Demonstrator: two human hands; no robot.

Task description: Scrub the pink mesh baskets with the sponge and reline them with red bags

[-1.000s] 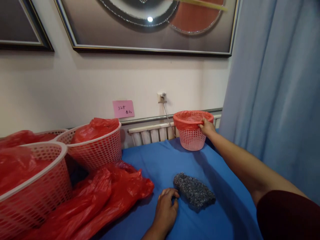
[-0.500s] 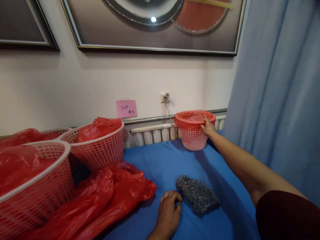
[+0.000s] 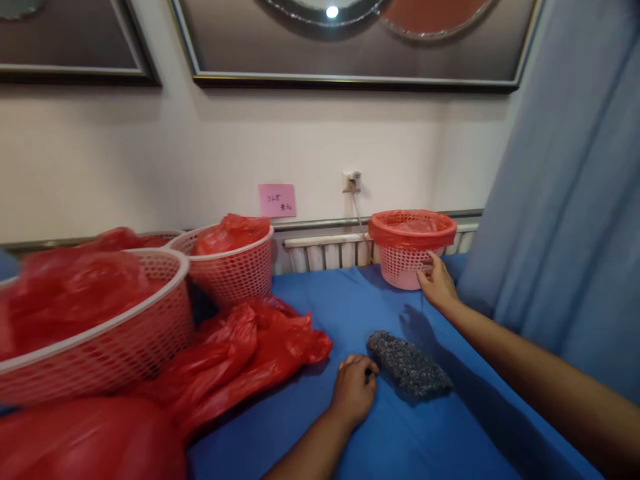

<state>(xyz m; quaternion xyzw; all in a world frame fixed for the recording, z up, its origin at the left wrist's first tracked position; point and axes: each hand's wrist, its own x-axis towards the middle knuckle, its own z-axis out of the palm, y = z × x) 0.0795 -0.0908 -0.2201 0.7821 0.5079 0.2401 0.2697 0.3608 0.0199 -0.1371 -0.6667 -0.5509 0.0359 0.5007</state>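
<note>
A small pink mesh basket (image 3: 407, 263) lined with a red plastic bag stands at the far edge of the blue table (image 3: 340, 313). My right hand (image 3: 437, 283) is just below and right of it, fingers loosely spread, fingertips at or near the basket's lower wall, holding nothing. My left hand (image 3: 354, 390) rests on the table with curled fingers touching the near end of a dark grey knitted cloth (image 3: 409, 365).
Loose red plastic bags (image 3: 250, 360) lie heaped at centre left. Larger white mesh baskets (image 3: 233, 267) with red bags stand at left and a big one (image 3: 100, 333) is nearest. A blue curtain (image 3: 565, 200) hangs at right; a radiator (image 3: 325, 253) and wall lie behind.
My right hand has left the small basket's rim and dropped lower toward its base. The view has shifted right and down. My left hand stays by the grey cloth.
</note>
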